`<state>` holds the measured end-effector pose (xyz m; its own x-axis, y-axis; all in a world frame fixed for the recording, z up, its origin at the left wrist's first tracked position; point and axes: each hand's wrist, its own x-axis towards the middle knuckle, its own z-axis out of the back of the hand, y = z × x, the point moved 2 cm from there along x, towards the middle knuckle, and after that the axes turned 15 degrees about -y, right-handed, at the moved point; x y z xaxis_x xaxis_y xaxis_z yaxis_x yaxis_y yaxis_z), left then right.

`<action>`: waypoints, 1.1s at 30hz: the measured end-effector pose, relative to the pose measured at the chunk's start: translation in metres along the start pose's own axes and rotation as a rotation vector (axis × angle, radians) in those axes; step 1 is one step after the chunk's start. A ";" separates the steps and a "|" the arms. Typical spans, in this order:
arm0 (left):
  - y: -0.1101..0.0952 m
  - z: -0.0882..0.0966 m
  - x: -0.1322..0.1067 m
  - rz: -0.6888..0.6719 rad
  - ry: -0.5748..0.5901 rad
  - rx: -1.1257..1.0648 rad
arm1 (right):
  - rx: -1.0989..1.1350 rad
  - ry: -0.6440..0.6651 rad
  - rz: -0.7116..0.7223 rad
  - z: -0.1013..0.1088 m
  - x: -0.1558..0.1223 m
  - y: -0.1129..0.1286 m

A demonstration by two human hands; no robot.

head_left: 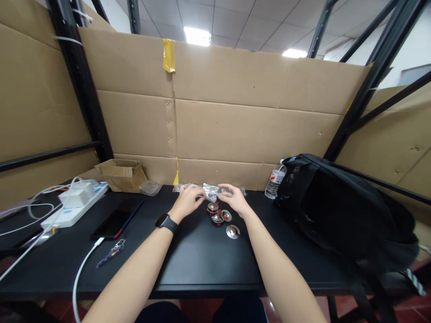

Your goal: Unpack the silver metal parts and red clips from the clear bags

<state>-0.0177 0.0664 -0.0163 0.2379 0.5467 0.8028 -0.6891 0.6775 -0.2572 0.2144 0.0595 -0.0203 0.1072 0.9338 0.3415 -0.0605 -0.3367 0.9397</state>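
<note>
At the back of the black table, my left hand (189,201) and my right hand (235,198) face each other. A crinkled clear plastic bag (210,190) spans the space between them, with the fingers of both hands closed on its sides. Just below the hands lies a small cluster of silver finger cymbals (217,218) with red loops. One separate finger cymbal (233,232) rests flat, nearer to me. More clear plastic is partly hidden behind my hands.
On the left are a cardboard box (121,175), a flat plastic bag (151,188), a power strip (76,204), a phone (117,218) with a white cable and a keychain (112,253). A water bottle (275,181) and black backpack (343,215) stand right.
</note>
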 end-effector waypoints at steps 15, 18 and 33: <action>0.142 0.048 -0.041 0.769 -0.259 0.641 | -0.129 -0.103 -0.001 0.012 0.007 -0.006; 0.139 0.043 -0.040 0.760 -0.188 0.669 | -0.154 -0.090 0.002 0.012 0.007 -0.007; 0.088 -0.010 -0.024 0.269 0.219 0.358 | -0.247 -0.038 0.060 0.008 0.008 -0.012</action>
<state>-0.0772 0.1180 -0.0635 0.1308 0.7956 0.5916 -0.9285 0.3074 -0.2082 0.2243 0.0694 -0.0284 0.1328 0.9062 0.4016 -0.3076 -0.3474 0.8858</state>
